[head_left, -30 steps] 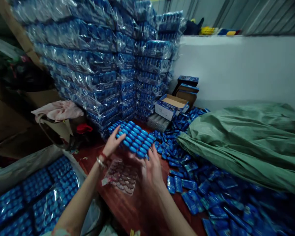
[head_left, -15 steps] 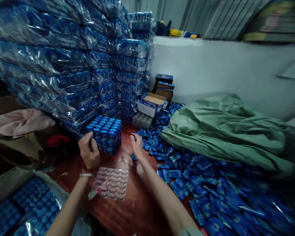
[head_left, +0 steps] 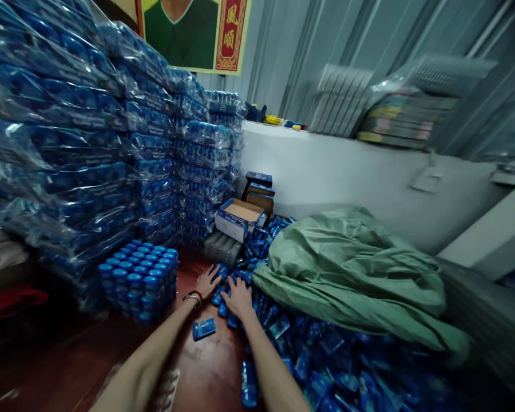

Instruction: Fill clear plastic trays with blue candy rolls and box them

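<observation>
Both hands reach forward to the left edge of a heap of small blue packs. My left hand has its fingers spread at the heap's edge. Beside it on the right, my right hand lies over the packs, fingers apart; whether it touches them is unclear. One loose blue pack rests on the reddish table below my left hand. A block of stacked blue-capped containers stands to the left. My left forearm partly covers a clear plastic tray near the bottom.
Tall plastic-wrapped stacks of blue goods rise on the left. An open box sits on grey trays beyond the hands. Green cloth covers part of the heap, before a white low wall. Red cloth lies at far left.
The view has swung up and right. My left hand has moved from beside the container block over to the heap, and its curled fingers have spread. My right hand has also opened over the packs.
</observation>
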Motion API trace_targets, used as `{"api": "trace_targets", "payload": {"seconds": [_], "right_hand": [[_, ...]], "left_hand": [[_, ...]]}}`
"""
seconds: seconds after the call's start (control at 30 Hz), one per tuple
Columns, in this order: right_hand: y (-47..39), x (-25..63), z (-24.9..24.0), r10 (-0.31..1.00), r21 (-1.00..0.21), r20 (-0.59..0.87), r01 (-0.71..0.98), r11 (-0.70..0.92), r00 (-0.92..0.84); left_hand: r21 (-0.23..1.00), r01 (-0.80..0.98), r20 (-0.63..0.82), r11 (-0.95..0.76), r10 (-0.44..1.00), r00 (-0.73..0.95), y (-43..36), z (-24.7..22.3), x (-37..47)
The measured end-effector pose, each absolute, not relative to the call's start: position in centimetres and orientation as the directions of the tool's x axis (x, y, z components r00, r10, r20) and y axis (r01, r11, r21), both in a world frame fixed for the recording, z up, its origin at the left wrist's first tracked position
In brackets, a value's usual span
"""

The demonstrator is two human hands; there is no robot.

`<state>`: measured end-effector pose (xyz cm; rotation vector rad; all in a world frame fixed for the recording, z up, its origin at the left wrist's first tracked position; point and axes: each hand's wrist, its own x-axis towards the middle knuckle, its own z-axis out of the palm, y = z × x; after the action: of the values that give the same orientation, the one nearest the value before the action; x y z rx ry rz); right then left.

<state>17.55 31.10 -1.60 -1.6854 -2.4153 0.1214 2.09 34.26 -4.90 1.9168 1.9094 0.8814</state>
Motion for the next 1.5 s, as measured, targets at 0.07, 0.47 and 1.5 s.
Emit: {"api": "trace_targets", "payload": {"seconds": [0.07,0.47,1.5], "right_hand": [[30.1,18.2,-2.1,0.924,-0.151,0.1,0.912,0.381,-0.37],[18.7,28.0,-1.7,0.777,-0.11,0.12,0.77,0.629,-0.618],[0.8,26.2,-6.4,0.835,-0.17,0.177,0.819,0.547,-0.521]], "left_hand": [[0.607,0.791,0.232,-0.074,0.969,-0.087,34.8,-5.2,3.0],[0.624,0.758,0.145,0.189,0.925,-0.351,23.2,-7.7,14.0],[0.215,0.974,0.061,-0.072,0.996,0.06,2.7,-7.6,-2.0]]}}
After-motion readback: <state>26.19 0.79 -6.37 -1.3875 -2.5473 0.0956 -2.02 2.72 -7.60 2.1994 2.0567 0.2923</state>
